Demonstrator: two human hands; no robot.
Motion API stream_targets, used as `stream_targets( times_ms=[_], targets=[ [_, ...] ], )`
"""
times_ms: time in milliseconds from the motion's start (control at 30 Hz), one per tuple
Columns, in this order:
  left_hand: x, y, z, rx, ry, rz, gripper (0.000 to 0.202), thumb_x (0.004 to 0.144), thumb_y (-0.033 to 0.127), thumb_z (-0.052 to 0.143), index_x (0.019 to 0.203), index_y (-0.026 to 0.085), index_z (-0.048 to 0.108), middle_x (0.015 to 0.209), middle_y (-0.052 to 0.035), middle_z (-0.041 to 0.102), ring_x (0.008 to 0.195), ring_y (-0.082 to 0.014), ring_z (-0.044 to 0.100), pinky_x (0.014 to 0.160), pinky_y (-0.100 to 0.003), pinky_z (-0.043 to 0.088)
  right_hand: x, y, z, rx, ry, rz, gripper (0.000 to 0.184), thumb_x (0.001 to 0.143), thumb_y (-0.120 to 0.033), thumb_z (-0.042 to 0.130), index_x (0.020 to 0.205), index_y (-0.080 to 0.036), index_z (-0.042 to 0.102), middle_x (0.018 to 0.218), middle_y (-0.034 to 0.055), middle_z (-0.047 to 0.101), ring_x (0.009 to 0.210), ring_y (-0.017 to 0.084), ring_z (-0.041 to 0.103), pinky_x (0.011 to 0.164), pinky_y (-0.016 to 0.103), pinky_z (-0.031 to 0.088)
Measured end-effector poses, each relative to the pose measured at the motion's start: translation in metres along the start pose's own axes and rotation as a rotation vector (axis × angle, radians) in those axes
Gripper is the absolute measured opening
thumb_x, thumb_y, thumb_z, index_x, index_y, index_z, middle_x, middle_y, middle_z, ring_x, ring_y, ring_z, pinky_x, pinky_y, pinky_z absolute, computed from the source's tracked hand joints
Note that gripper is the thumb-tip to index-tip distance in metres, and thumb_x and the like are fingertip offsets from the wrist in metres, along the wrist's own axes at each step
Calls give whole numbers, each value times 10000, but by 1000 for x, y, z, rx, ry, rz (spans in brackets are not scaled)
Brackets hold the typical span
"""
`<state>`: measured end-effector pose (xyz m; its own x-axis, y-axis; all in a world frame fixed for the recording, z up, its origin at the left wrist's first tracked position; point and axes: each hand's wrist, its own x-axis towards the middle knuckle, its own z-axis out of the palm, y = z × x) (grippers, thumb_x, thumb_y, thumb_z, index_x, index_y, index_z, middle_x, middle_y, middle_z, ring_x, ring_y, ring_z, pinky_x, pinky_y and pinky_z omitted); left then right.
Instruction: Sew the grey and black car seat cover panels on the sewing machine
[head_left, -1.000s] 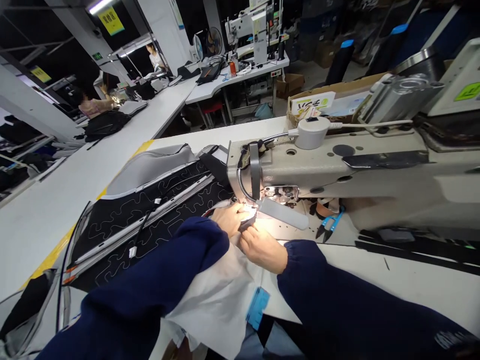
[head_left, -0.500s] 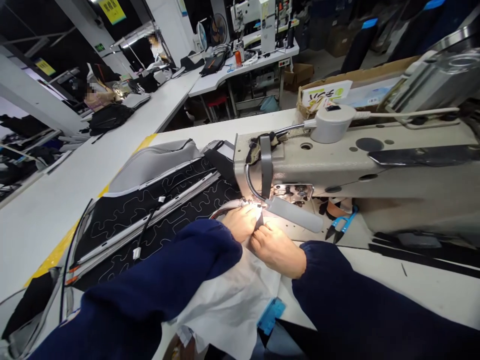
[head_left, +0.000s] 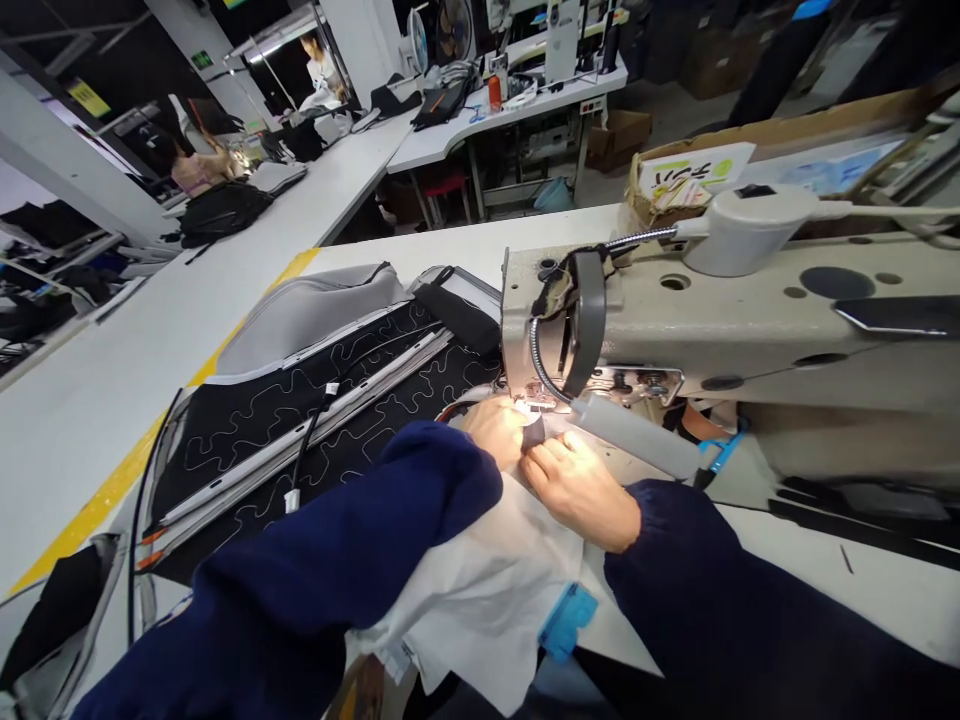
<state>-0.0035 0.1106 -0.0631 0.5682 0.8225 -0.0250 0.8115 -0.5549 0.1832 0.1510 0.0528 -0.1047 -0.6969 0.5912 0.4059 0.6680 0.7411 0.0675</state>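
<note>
Under the lit needle area of the sewing machine (head_left: 630,325), my left hand (head_left: 493,432) lies with bent fingers closed on the fabric; glare hides its fingertips. Just to its right my right hand (head_left: 581,490) pinches the lower end of a short black strip (head_left: 533,433). White cloth (head_left: 480,585) hangs from under both hands over the table's front edge. To the left spreads a black quilted panel (head_left: 277,400) with wavy pale stitching, joined to grey fabric (head_left: 307,315). The grey lamp (head_left: 637,435) sits right above my right hand.
Blue-handled snips (head_left: 724,455) lie beneath the machine arm. A blue plastic piece (head_left: 568,620) is at the table's front edge. Behind the machine stands a cardboard box (head_left: 637,195) with papers. Farther off are another sewing table (head_left: 442,150) and two people at work.
The view has shifted, so the machine and both hands appear farther right. My hands stay close together at the needle, and the black strip shows between them in both frames.
</note>
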Motion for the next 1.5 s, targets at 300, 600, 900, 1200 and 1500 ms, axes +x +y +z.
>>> stream_targets(
  times_ms=[300,600,900,1200,1500],
  targets=[
    [-1,19,-13,122,-220,10,230,841,153,469,846,122,698,946,-111,643,911,-233,586,791,-342,485,2,-5,10,-25,86,11,157,866,-106,512,744,-140,604,713,64,514,706,204,401,652,356,249],
    [-18,-8,-22,233,-91,294,246,846,168,465,1003,159,655,1046,-105,574,1019,-240,473,845,-342,426,2,-22,-5,-74,-37,92,206,882,-67,421,872,-86,626,933,127,544,865,249,469,722,392,333],
    [-9,-16,-11,287,-124,437,219,790,75,484,880,142,672,919,-69,612,914,-204,483,798,-323,386,1,-56,-4,-106,15,36,198,824,-24,416,750,-102,581,719,115,531,656,219,470,559,354,282],
    [-7,-5,-7,229,-146,348,241,770,69,471,820,135,697,829,-68,636,849,-202,522,756,-308,434,6,-48,3,-109,53,55,182,784,-16,425,710,-118,557,668,103,527,611,211,477,548,354,321],
    [11,-2,-1,182,-142,194,164,768,118,527,817,139,682,716,-77,633,787,-197,592,734,-294,469,11,-29,13,-180,45,22,130,744,-33,512,790,-46,632,827,199,619,810,295,598,725,414,489]
  ],
)
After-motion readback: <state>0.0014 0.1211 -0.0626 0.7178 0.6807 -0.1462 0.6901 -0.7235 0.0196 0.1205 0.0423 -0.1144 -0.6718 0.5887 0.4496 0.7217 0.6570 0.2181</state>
